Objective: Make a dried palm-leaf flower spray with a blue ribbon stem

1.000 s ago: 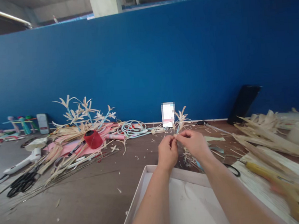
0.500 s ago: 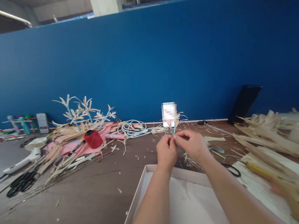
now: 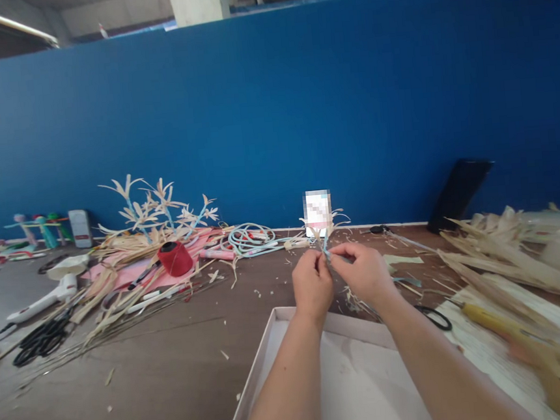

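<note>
We note a blue partition [image 3: 251, 108] at the back and, before it, a long brown table [image 3: 167, 377] strewn with scraps. A white open box [image 3: 356, 331] sits at the near edge, under the forearms. Left of centre, several pale flowers [image 3: 138, 214] on blue stems appear complete; a red spool [image 3: 175, 259] lies near them.

The left hand [image 3: 312, 280] and the right hand [image 3: 366, 269] meet beyond the box, each with thumb and finger pinched on the blue stem of a small flower sprig [image 3: 325, 240], held upright above the table. Its petals are in place and blue covers the visible stem; we judge the stem work unfinished, since both hands are on it.

We cannot make out the stem's lower end, hidden by the fingers, nor the pixelated bright panel [image 3: 318, 223] behind. The box's near side is cut off.
</note>
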`<state>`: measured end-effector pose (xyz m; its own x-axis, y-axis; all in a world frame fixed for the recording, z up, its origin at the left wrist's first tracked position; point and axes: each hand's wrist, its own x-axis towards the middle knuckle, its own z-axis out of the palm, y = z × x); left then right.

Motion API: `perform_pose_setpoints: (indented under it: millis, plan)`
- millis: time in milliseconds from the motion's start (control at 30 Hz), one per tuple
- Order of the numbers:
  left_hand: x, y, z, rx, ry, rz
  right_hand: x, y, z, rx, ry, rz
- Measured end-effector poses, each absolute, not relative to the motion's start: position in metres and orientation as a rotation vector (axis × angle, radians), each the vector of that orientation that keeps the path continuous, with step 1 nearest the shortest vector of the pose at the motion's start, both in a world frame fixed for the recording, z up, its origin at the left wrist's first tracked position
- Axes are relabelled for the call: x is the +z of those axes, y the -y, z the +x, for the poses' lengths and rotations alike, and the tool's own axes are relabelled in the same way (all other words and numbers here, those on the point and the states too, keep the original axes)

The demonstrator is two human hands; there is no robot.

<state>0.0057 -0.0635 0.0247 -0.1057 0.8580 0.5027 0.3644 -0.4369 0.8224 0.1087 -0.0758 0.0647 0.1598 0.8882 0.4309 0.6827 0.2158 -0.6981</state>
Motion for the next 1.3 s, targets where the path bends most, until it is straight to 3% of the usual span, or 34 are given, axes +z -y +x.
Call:
perform_pose_setpoints:
  millis: [567,1300]
  plan:
    - [0.018,0.064,0.010,1.522,-1.661,2.301,0.060,0.071,0.105,0.273,1.497,-1.594]
    - [0.020,0.072,0.020,1.248,-1.753,2.552,0.069,0.073,0.109,0.364,1.396,-1.594]
